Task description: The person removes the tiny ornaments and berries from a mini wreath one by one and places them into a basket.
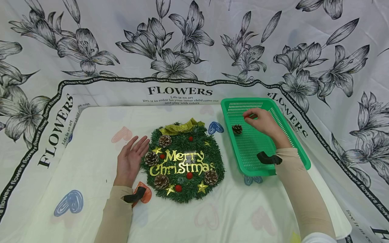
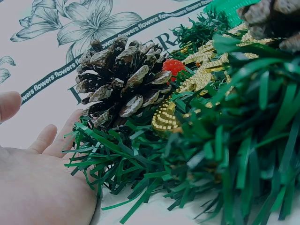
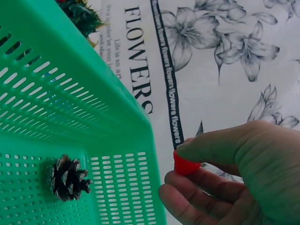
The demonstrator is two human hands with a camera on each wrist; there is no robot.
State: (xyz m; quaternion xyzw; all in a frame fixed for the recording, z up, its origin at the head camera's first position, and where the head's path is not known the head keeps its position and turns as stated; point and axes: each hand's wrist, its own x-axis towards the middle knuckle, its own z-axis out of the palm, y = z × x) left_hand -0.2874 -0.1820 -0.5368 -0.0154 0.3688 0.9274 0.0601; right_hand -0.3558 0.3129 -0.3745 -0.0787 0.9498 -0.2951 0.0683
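Note:
Between thumb and fingers my right hand (image 1: 263, 122) pinches a small bumpy red berry (image 3: 186, 165), held over the far part of the green basket (image 1: 251, 145). A lone pine cone (image 1: 237, 129) lies in that basket, to the left of the hand. My left hand (image 1: 130, 163) is palm up with fingers extended, its fingertips at the left edge of a green tinsel wreath (image 1: 179, 143). The wreath carries gold "Merry Christmas" lettering (image 1: 182, 167), several pine cones, red berries and gold stars, with a gold ribbon (image 1: 179, 128) at its top.
The wreath lies flat on a white tablecloth (image 1: 94, 135) printed with hearts. Perforated basket walls rise just right of the wreath. Behind the table hangs a white flower-printed cloth (image 1: 194, 27) with a black lettered band.

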